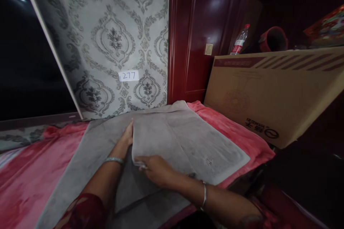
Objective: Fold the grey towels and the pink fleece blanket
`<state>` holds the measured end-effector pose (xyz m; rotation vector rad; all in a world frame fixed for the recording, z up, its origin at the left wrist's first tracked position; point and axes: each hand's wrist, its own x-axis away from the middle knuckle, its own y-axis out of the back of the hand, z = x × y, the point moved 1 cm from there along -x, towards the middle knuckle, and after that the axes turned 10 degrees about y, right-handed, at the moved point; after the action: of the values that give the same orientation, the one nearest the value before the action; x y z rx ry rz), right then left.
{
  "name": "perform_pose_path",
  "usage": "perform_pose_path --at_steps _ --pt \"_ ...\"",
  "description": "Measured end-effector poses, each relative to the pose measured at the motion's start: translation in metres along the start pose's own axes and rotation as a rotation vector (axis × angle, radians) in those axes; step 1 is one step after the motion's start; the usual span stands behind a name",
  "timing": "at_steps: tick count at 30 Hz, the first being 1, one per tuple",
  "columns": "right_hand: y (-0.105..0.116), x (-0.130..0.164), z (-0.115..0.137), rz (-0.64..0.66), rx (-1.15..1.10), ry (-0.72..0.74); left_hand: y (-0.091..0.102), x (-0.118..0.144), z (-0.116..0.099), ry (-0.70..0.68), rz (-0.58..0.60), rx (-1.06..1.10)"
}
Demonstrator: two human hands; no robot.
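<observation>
On the pink blanket (32, 186), at the centre of the view: a grey towel (188, 139), spread flat and partly folded over itself, its doubled layer running from 9 o'clock toward 3 o'clock. Left hand (126, 137) lying flat at the folded edge, fingers pressed together and pointing to 12 o'clock, palm down on the cloth. Right hand (154, 168) just beside it at 5 o'clock, fingers curled and pinching the near corner of the upper layer. A silver bangle (114, 160) on the left wrist, another on the right.

Probably light, soft and limp; likely to sag and crease when lifted, no risk of breaking, plush enough not to slip. Best taken at corners or along the fold edge, with a flat palm to smooth it down.

At 2 o'clock, a cardboard box (271, 93) touching the blanket's far edge; behind it a plastic bottle (240, 41). At 12 o'clock, patterned wallpaper with a small label (128, 76) reading 277, and a dark red door (204, 32) to its right.
</observation>
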<state>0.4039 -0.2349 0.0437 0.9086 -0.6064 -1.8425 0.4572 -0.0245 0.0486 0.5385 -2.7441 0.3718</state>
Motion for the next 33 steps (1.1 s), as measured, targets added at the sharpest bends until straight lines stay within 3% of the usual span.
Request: perform_pose_path --at_steps 4,7,11,15,20,25,33 --pt "-0.022 0.022 0.000 0.065 0.124 0.072 0.015 0.004 0.008 0.031 -0.130 -0.015" --pt "-0.018 0.035 -0.005 0.054 0.160 0.141 0.011 -0.001 0.008 0.011 -0.186 -0.035" --pt "-0.006 0.036 -0.004 -0.011 0.183 0.131 0.005 -0.012 -0.009 -0.046 -0.215 -0.042" --pt "-0.012 0.024 0.007 -0.047 0.272 0.176 0.021 -0.017 -0.021 -0.052 -0.270 -0.083" --pt "-0.049 0.029 0.007 0.063 0.429 0.222 0.045 -0.012 0.002 0.046 -0.359 -0.187" --pt "-0.066 0.038 -0.002 0.049 0.476 0.226 0.046 -0.019 0.013 -0.027 -0.419 -0.300" --pt "-0.059 0.032 -0.001 -0.012 0.442 0.242 0.048 -0.036 -0.006 -0.139 -0.741 -0.687"
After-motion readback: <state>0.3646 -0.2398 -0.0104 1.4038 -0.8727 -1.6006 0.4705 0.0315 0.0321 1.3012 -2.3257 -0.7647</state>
